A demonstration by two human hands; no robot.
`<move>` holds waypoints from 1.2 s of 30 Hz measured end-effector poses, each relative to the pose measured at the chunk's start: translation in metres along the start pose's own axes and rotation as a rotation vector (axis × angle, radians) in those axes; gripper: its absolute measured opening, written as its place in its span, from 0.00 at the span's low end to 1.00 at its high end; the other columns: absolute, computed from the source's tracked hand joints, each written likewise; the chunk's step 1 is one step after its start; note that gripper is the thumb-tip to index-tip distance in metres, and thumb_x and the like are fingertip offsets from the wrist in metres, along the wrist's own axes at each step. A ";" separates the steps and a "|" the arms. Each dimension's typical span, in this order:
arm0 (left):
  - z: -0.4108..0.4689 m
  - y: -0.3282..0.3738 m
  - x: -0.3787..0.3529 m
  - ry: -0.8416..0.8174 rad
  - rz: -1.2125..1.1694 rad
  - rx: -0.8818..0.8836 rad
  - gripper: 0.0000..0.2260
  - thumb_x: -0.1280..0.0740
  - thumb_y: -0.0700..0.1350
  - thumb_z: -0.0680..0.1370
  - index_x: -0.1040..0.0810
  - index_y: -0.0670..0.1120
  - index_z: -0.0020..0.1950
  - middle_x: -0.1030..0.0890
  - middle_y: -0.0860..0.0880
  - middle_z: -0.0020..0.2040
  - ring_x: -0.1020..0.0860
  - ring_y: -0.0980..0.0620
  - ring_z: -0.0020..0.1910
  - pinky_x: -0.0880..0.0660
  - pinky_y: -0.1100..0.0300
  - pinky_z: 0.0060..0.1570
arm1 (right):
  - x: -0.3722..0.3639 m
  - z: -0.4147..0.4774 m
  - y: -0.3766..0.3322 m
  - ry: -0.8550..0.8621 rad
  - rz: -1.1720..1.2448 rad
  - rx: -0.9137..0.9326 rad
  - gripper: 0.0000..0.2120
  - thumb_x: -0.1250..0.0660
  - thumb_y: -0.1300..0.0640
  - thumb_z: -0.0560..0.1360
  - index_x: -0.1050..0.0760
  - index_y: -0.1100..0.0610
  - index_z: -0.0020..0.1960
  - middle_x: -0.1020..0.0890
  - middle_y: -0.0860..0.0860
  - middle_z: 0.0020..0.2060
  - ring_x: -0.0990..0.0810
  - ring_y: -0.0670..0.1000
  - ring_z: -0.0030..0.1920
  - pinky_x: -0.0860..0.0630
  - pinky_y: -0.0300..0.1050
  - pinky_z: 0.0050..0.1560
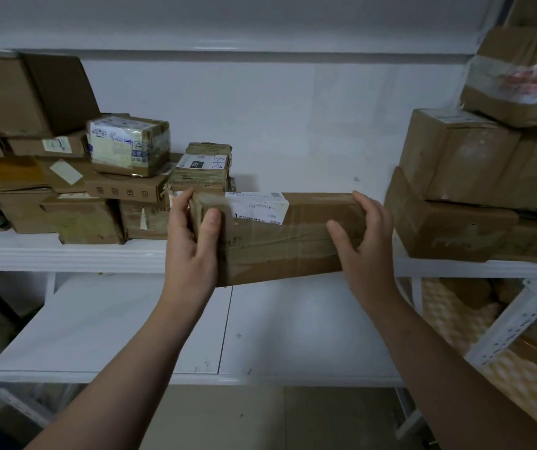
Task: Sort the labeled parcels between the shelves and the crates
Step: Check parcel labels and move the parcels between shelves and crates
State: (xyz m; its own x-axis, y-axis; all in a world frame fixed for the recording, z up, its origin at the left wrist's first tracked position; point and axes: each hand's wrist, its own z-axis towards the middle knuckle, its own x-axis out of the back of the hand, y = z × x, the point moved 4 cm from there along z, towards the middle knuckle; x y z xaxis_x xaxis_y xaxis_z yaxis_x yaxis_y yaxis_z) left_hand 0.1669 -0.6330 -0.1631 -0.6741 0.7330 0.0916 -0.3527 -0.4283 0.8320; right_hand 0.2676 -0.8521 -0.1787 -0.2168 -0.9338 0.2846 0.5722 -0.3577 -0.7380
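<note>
A long brown cardboard parcel (280,241) with a white label on its top left is held level in front of the middle shelf's edge (65,253). My left hand (192,241) grips its left end, thumb on the front face. My right hand (366,241) clasps its right end, fingers over the top. The parcel's lower part hangs below the shelf edge, in the gap between two stacks of parcels.
Stacked taped boxes (65,177) fill the shelf's left side, with a small labeled parcel (202,168) nearest the gap. Large boxes (461,190) are piled at the right. A white lower shelf (130,326) lies beneath. Yellow padded packages (448,313) sit in the right rack.
</note>
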 end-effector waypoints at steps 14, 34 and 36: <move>0.002 0.041 0.007 -0.176 -0.157 -0.143 0.28 0.28 0.51 0.66 0.32 0.58 0.65 0.28 0.45 0.64 0.27 0.47 0.63 0.30 0.41 0.63 | 0.001 0.022 -0.016 0.050 0.275 -0.026 0.21 0.34 0.62 0.77 0.35 0.53 0.67 0.35 0.54 0.71 0.38 0.50 0.73 0.33 0.50 0.70; 0.070 0.062 0.034 -0.115 0.879 -0.955 0.24 0.31 0.46 0.72 0.32 0.48 0.67 0.26 0.38 0.61 0.31 0.40 0.62 0.32 0.36 0.60 | -0.105 0.067 -0.121 -0.438 0.907 -0.530 0.15 0.32 0.57 0.76 0.26 0.50 0.63 0.14 0.47 0.42 0.16 0.53 0.44 0.18 0.53 0.40; 0.078 0.051 0.039 -0.209 0.912 -0.903 0.28 0.24 0.38 0.67 0.28 0.40 0.66 0.27 0.35 0.60 0.27 0.35 0.60 0.29 0.40 0.59 | -0.114 0.072 -0.115 -0.368 0.823 -0.516 0.11 0.36 0.57 0.78 0.23 0.51 0.60 0.14 0.46 0.40 0.16 0.50 0.42 0.18 0.52 0.42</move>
State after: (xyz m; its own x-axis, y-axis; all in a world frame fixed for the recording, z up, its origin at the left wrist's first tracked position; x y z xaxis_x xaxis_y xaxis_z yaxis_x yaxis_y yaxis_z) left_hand 0.1735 -0.5848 -0.0743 -0.8168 0.0234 0.5764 -0.1879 -0.9555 -0.2275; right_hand 0.2834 -0.7041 -0.0827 0.3920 -0.8622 -0.3209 0.0069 0.3515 -0.9362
